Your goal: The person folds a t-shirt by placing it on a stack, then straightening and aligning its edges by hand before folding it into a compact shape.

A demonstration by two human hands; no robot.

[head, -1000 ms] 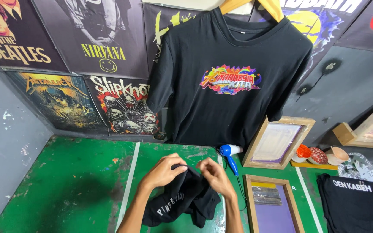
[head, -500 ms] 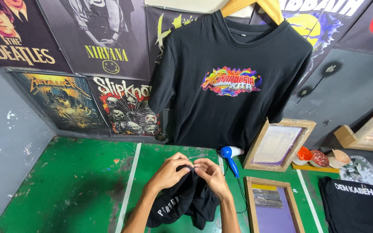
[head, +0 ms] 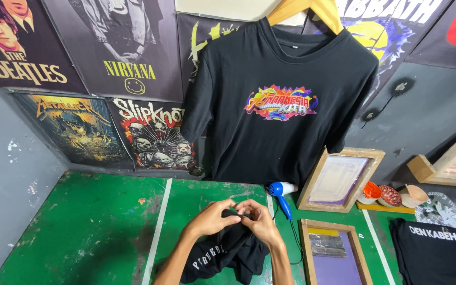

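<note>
Both hands meet over the green table (head: 80, 232), just right of its white painted stripe (head: 157, 232). The left hand (head: 212, 217) and the right hand (head: 259, 219) touch at the fingertips, the fingers of each bunched together and pinched on the top edge of a crumpled black garment (head: 228, 253) with white lettering, which lies heaped on the table between the forearms and runs down toward the near edge of the view. To the left the table shows a broad stretch of scuffed green surface out to the grey wall (head: 6, 200). To the right the room is tighter: a blue hair dryer (head: 281, 192) lies just beyond the right hand, its cord trailing down beside a wooden screen frame (head: 333, 253) lying flat. A 2nd frame (head: 341, 179) leans against the back wall, with a folded black shirt (head: 434, 253) further right. Straight ahead, a black T-shirt with a colourful chest print (head: 281, 100) hangs on a wooden hanger (head: 307, 10), its hem reaching the table's far edge.
</note>
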